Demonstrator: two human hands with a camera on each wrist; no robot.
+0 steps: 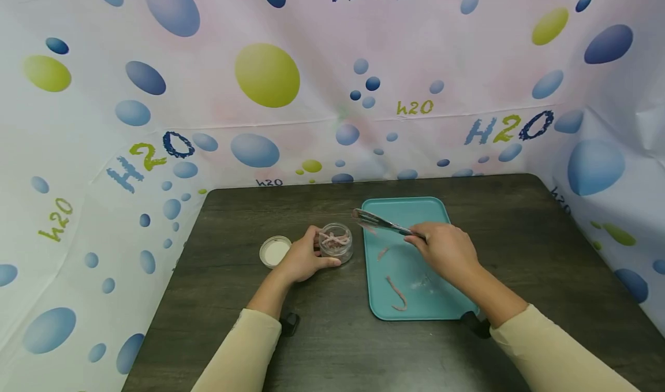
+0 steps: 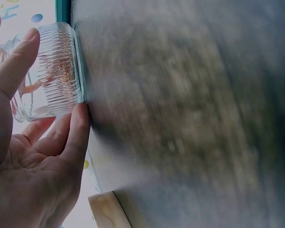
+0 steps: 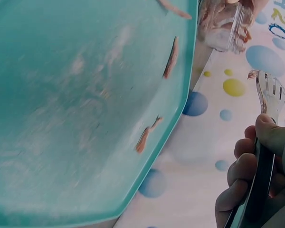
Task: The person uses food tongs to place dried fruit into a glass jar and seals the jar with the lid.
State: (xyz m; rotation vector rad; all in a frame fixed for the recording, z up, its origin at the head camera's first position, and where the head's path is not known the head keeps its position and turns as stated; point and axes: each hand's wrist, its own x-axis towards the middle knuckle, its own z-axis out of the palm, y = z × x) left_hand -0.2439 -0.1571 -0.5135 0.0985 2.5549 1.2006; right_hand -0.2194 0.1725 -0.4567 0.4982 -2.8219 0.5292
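Observation:
My left hand (image 1: 303, 257) grips a small clear glass jar (image 1: 344, 256) on the dark table, thumb on the near side and fingers on the far side. Inside lie several thin pinkish strips (image 1: 334, 241); the left wrist view shows the jar's ribbed wall (image 2: 59, 61). In my right hand (image 1: 448, 252) are metal tongs (image 1: 384, 223) with slotted, fork-like tips, held above the tray's upper left edge. A small pinkish piece (image 3: 252, 74) shows at their tip in the right wrist view. Loose pinkish strips (image 1: 397, 294) lie on the turquoise tray (image 1: 441, 299).
A round lid (image 1: 275, 251) with a pale inside lies left of the jar. The left wrist view shows a light wood-coloured edge (image 2: 109, 211) on the table. A white sheet (image 1: 312, 109) with coloured bubbles hangs behind and beside the dark wooden table (image 1: 332, 351).

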